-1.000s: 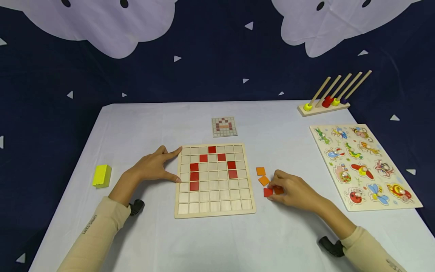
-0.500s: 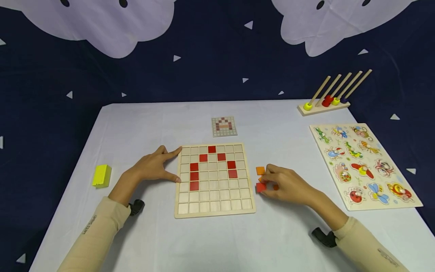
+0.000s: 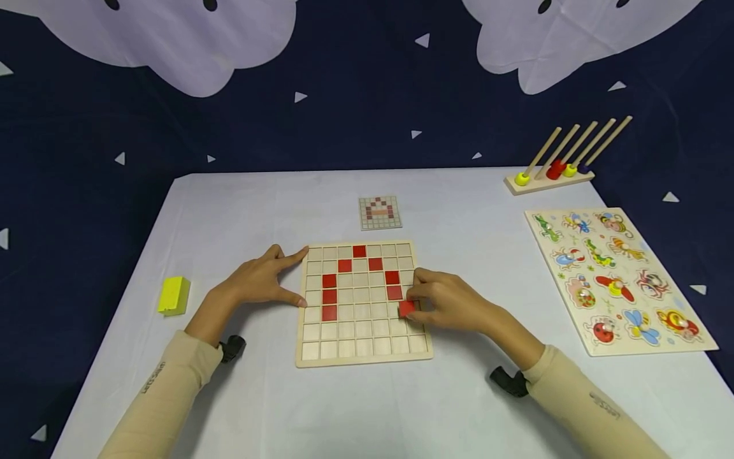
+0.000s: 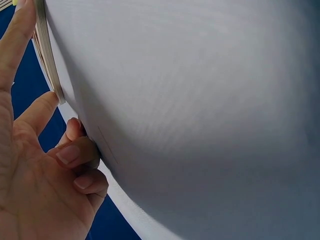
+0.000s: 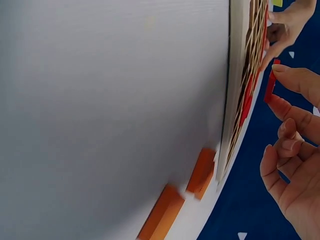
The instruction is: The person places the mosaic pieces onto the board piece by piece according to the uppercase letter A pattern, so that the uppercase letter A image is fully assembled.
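Observation:
My right hand pinches a red square tile between thumb and index finger. The tile is tilted close over the right part of the wooden grid board, just below two red tiles in that column. In the right wrist view the held tile stands edge-on between the fingertips. Several red tiles lie in the board's cells, in an arch-like pattern. My left hand lies at the board's left edge, with index finger and thumb spread and touching it; its other fingers are curled in, as the left wrist view shows.
A small pattern card lies behind the board. Orange tiles sit right of the board, hidden behind my right hand in the head view. A yellow block is at left; an insect puzzle and a peg stacker stand at right.
My right hand has picked up the red tile from the loose tiles on the right and carried it left over the board. The left hand has stayed at the board's edge.

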A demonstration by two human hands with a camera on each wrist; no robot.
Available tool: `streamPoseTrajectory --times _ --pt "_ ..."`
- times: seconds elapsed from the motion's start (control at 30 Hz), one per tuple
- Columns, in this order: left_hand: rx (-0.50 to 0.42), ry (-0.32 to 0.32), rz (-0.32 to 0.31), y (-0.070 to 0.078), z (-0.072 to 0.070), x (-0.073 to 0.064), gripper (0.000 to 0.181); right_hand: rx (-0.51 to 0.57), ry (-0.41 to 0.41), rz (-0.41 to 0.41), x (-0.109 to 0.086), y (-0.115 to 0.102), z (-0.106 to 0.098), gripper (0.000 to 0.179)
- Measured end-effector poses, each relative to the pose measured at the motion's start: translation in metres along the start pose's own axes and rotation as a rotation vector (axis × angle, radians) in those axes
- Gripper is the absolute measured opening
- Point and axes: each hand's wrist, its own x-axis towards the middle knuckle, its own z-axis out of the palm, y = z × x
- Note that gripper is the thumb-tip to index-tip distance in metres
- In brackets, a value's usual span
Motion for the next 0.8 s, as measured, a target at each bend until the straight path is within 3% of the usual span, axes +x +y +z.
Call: streamPoseTrajectory --times 0.47,0.8 --pt "0.006 -0.006 -0.004 0.0 -0.001 0.0 0.117 -0.068 -0.042 -0.019 0.015 -0.008 0.011 0.023" --pt "-0.003 -0.009 -0.015 -0.001 0.0 0.0 0.117 -0.083 0.003 -0.007 0.014 -0.008 0.015 0.024"
